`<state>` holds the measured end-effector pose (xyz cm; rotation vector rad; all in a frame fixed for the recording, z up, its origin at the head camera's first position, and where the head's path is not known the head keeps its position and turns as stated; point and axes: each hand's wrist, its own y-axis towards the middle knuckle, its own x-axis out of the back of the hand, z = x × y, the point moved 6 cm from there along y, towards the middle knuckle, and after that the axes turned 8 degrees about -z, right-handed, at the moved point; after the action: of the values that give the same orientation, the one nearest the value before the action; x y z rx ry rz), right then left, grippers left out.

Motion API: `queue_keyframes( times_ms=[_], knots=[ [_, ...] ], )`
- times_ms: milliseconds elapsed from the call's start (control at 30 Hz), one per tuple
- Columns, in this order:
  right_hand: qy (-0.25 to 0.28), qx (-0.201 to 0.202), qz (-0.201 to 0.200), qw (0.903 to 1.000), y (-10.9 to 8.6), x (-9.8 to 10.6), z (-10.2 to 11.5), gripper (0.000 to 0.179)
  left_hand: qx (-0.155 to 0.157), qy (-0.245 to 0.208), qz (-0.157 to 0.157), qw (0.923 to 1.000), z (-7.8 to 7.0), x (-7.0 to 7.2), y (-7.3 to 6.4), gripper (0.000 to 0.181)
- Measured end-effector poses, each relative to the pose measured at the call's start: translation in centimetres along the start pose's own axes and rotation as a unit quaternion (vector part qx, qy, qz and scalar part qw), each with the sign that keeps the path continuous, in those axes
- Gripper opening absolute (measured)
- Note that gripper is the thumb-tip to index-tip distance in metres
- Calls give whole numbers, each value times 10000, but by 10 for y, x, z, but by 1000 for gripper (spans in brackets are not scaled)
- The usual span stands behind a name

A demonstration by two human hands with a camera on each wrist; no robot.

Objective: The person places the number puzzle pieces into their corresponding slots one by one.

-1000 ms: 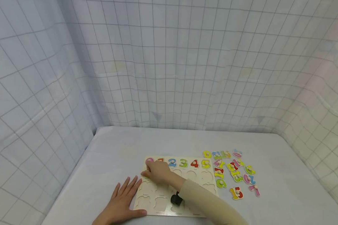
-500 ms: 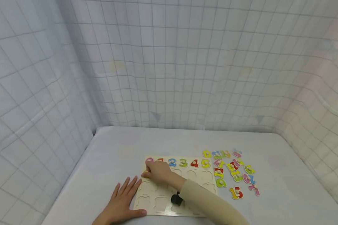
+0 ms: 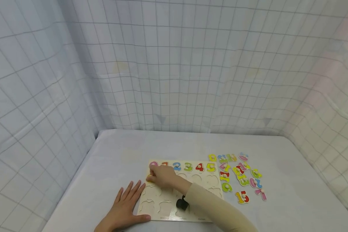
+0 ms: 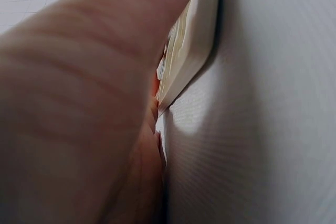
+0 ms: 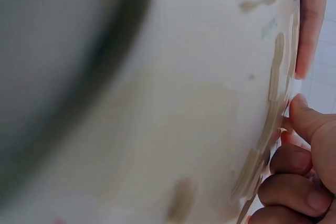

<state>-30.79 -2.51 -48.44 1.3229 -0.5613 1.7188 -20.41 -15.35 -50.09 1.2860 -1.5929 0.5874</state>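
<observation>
A pale wooden number-puzzle board lies on the table, with number pieces such as a blue 2, a green 3 and a red 4 set along its top row. My right hand reaches across it and pinches a yellow number piece at the left end of the second row. Its fingers hide most of that piece, including which number it is. In the right wrist view the thumb bears down over curled fingers. My left hand lies flat, fingers spread, thumb against the board's lower left corner.
Several loose number pieces are scattered right of the board, among them a red and yellow 15, a pink 7 and a green piece. A black wrist camera hangs under the right forearm, over the board. Gridded white cloth surrounds the table.
</observation>
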Motion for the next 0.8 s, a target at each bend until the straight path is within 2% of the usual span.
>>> queue_keyframes(
  times_ms=[300,533,800],
  knots=[
    [753,-357,486,9953,-13,6,-15,25,70,-6,90,9999,-1,-2,0,110],
    [1082,-310,111,9936,-30,32,-47,28,146,0,129,9998,-1,-1,2,111],
    [1399,-434,-359,9886,-60,68,-101,23,233,-53,218,9995,-2,-2,3,113]
  ],
)
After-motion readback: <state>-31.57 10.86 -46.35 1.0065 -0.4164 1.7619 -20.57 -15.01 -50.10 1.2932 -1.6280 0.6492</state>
